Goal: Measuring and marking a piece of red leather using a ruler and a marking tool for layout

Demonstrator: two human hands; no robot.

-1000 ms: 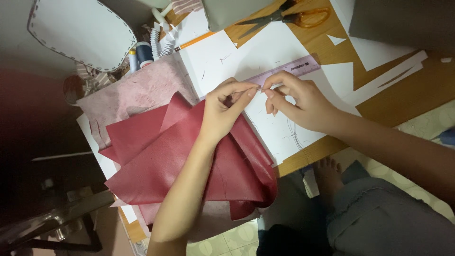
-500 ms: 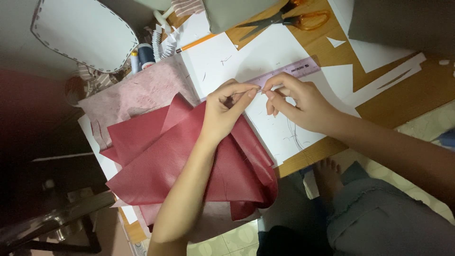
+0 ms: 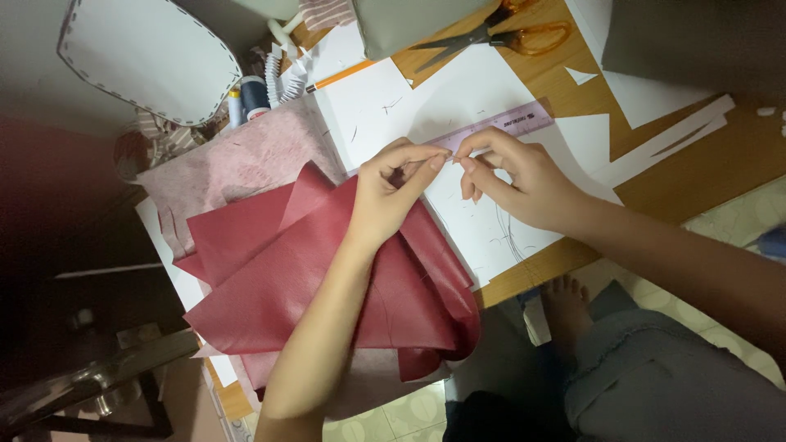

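Near the middle of the frame the left hand (image 3: 393, 192) and right hand (image 3: 512, 176) meet fingertip to fingertip, each pinched narrow on something too small to make out, perhaps thread. They hover over white paper (image 3: 409, 106), just below a purple ruler (image 3: 499, 124). Red fabric (image 3: 303, 278) lies under the left wrist. Orange scissors (image 3: 499, 34) sit at the top.

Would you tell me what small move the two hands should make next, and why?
Probably draw the fingertips slowly apart: the left hand and right hand pinch something too fine to see, meeting tip to tip above the red fabric and the purple ruler.
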